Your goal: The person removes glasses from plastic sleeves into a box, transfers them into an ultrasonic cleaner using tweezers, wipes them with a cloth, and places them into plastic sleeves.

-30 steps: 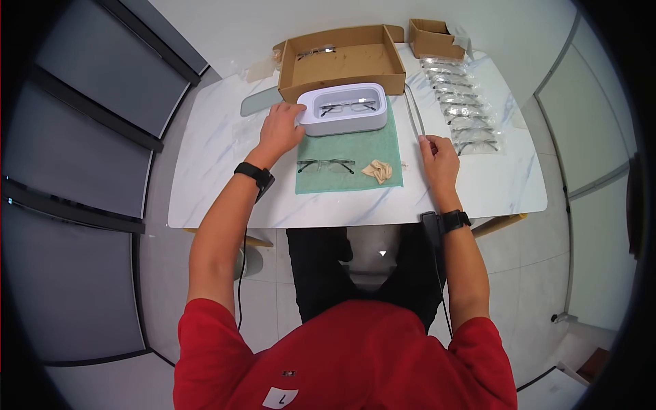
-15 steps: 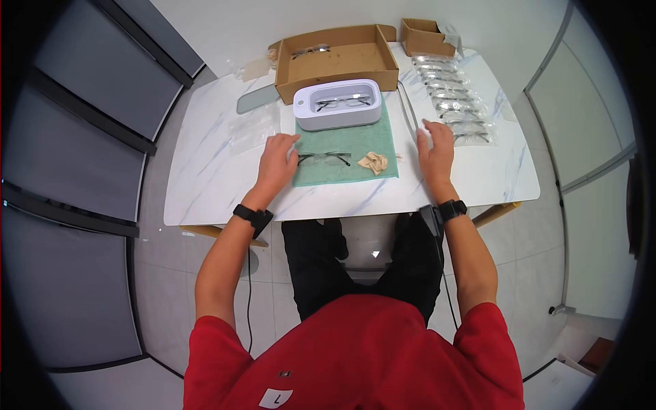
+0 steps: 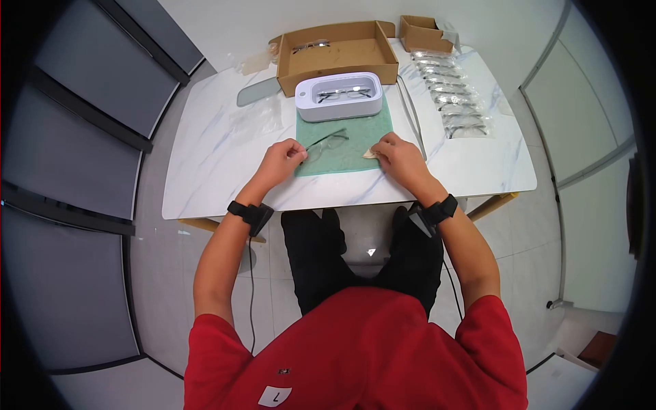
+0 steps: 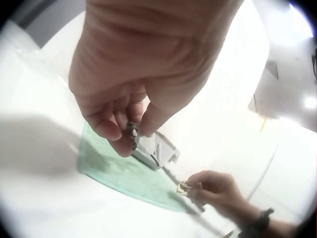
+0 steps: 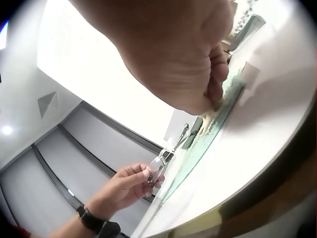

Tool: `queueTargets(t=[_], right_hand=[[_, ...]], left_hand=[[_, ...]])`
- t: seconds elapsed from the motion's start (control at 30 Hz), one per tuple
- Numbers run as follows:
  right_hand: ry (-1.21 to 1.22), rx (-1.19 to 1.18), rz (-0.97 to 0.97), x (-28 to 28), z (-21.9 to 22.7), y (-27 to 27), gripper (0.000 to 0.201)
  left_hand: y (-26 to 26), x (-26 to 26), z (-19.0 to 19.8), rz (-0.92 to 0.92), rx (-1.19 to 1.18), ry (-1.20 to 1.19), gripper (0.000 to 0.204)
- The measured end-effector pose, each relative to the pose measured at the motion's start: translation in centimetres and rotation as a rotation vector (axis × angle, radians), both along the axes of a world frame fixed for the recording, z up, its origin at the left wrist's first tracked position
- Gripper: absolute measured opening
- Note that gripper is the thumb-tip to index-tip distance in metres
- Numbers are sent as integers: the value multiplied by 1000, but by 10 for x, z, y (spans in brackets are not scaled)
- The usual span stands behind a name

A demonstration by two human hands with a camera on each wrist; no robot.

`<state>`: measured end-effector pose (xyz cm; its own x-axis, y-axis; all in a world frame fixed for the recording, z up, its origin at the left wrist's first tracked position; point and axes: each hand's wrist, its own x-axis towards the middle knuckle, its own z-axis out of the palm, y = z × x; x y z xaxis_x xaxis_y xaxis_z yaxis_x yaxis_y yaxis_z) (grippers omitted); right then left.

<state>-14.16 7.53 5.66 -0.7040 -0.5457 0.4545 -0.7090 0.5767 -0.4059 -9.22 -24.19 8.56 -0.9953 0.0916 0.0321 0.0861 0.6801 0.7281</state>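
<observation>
My left hand (image 3: 282, 162) pinches a pair of eyeglasses (image 3: 329, 141) at one end between thumb and fingers. The glasses are tilted over the green cloth (image 3: 342, 164), their far end pointing up and right in the head view. In the right wrist view the clear lens (image 5: 157, 166) shows beside the left thumb. My right hand (image 3: 403, 162) pinches a crumpled beige cloth (image 3: 370, 154) at the green cloth's right edge; the fingers cover most of it. Behind both hands a white-lilac cleaner tub (image 3: 339, 113) stands on the green cloth, with another pair of glasses (image 3: 345, 94) in its basin.
An open cardboard box (image 3: 335, 58) holding glasses stands behind the tub. Several bagged glasses (image 3: 456, 99) line the right side, below a smaller carton (image 3: 425, 35). A grey strip (image 3: 410, 113) lies right of the tub, and a grey-green lid (image 3: 258, 92) and clear bags (image 3: 256, 117) lie left.
Both hands have come from the tub and the grey strip to the green cloth. The left has picked up the eyeglasses by one end; the right has taken hold of the beige cloth.
</observation>
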Motion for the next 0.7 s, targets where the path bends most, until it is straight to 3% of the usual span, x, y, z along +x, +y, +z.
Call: queueTargets(t=[0.03,0.07,0.1,0.13,0.2,0.3,0.5,0.63,0.7], right_hand=[[-3,2,4,2,0,-1,20],[11,-150,-17,8,7,-5,23],[25,-300,-37,14,16,-10,27],[21,-298,-36,23,26,-17,27],[-21,-451,5,45,45,-38,25],[129,-377,126,58,42,-65,30],[233,-334,3,31,34,-62,31],[345,-302,151,48,32,-62,36],[319,-301,80,41,32,-54,36]], left_hand=[[1,1,1,57,217,-163,14],[4,4,4,59,218,-165,14],[7,8,6,84,409,-216,16],[12,12,6,109,601,-269,18],[22,15,2,122,657,-290,18],[44,23,5,117,753,-308,19],[62,38,15,71,766,-313,20],[68,37,7,146,929,-337,20],[70,44,5,168,960,-363,20]])
